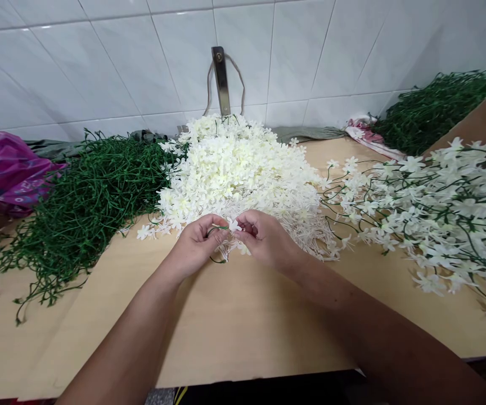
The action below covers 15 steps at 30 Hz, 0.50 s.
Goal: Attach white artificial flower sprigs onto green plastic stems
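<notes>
My left hand (197,242) pinches a thin green plastic stem (221,228) between thumb and fingers. Against the tip of that stem, my right hand (264,236) grips a small white artificial flower (234,225). Both hands meet just above the front edge of a large heap of loose white flower heads (238,163). Another white blossom (242,247) shows just below my fingers. Exactly how the stem and the flower join is hidden by the fingertips.
A tangle of green stems (95,185) lies left, beside a magenta plastic bag (9,163). Stemmed white flowers (432,208) spread at the right. More green stems (441,107) sit behind cardboard (475,118). A metal strip (221,79) leans on the tiled wall.
</notes>
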Available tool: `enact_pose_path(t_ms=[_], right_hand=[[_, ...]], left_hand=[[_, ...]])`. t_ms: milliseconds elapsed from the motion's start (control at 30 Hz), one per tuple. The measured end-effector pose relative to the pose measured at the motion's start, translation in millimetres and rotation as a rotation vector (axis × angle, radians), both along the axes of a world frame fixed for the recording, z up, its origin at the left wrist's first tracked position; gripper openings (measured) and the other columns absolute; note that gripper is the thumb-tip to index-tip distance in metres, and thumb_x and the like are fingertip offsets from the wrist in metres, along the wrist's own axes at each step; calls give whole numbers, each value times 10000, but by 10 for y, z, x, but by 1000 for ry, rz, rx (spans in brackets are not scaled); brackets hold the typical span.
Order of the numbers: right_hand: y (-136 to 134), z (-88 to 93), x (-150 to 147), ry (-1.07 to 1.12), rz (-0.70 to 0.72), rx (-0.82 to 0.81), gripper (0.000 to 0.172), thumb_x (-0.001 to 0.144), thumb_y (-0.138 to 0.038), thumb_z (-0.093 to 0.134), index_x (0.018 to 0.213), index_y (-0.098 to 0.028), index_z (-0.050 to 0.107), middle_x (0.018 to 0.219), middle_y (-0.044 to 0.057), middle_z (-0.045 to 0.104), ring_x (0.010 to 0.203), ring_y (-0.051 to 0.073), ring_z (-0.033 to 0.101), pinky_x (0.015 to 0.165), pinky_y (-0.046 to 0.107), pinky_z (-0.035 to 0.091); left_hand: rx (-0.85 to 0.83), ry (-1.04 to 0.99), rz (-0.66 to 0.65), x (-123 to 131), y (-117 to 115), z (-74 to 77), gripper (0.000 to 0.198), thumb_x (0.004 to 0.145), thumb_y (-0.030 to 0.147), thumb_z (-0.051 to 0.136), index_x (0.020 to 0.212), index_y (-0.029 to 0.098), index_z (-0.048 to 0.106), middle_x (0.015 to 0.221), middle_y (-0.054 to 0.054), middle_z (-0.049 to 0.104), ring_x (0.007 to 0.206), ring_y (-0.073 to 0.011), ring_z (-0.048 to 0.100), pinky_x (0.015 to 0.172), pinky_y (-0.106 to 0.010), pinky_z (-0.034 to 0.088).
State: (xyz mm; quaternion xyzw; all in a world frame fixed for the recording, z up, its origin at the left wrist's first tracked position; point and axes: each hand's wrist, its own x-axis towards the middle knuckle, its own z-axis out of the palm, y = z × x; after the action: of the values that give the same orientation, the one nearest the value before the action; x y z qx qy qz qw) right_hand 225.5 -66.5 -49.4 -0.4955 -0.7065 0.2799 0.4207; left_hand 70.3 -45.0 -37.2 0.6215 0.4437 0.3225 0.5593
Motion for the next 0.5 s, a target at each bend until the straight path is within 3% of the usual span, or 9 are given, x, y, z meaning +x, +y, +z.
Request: enact_pose_path(t_ms=[200, 367, 500], right_hand=[[8, -40, 5, 76, -9, 24, 54, 711, -167, 529, 763, -161, 518, 680, 1, 541, 604, 88, 478, 573, 219, 391], [-3, -25, 4, 111, 0, -15, 40, 698, -162, 538, 729, -173, 516, 666, -11, 551, 581, 79, 480, 562, 210, 394], [-1, -22, 3, 97, 11, 0, 11, 707, -165, 524, 707, -163, 535, 653, -9, 556, 573, 78, 472, 564, 215, 387]], left_hand=[[-28, -73, 30, 10, -4, 30, 278, 614, 323, 662, 798, 151, 545, 543, 48, 527, 469, -63, 442, 444, -186, 334], [-90, -132, 69, 32, 12, 22, 297, 607, 345, 668, 801, 149, 559, 428, 90, 387, 384, -42, 297, 387, -179, 225], [-207, -234, 16, 23, 39, -48, 290, 613, 354, 673, 762, 150, 531, 403, 104, 297, 370, -29, 215, 384, -166, 162]])
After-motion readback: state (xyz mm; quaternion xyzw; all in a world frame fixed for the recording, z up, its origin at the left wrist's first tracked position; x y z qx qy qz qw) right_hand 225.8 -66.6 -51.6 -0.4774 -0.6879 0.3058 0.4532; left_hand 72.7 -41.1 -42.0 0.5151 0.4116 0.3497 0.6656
